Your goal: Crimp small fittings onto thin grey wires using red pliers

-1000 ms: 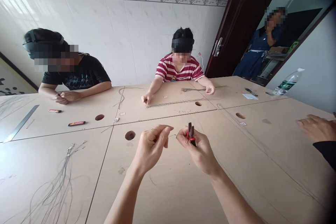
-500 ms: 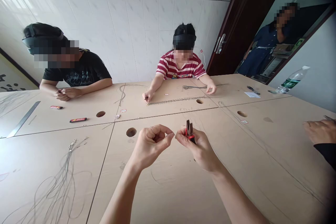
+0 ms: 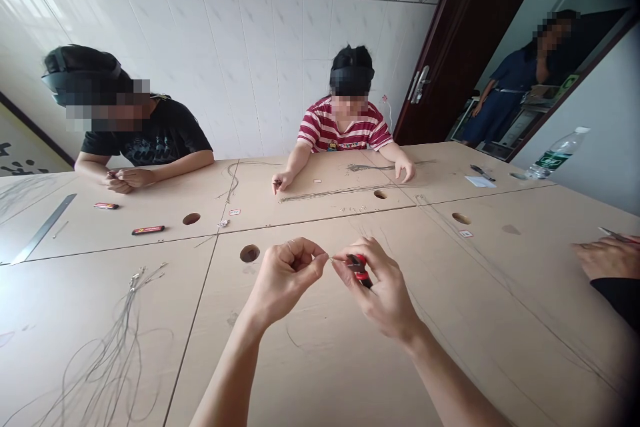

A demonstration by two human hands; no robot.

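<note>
Your left grip (image 3: 287, 277) is pinching a tiny piece (image 3: 329, 258), right grip (image 3: 387, 290) grasping pliers (image 3: 357, 263), wires (image 3: 125, 318) trailing toward the table's (image 3: 320, 373) near edge.

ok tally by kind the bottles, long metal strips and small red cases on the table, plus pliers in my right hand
Bottles: 1
Long metal strips: 1
Small red cases: 2
Pliers in your right hand: 1
Total: 5

Left hand (image 3: 287, 280) pinching thin strand (image 3: 331, 259), right hand (image 3: 380, 287) holding pliers (image 3: 357, 266), 2 people (image 3: 150, 137) opposite
</note>
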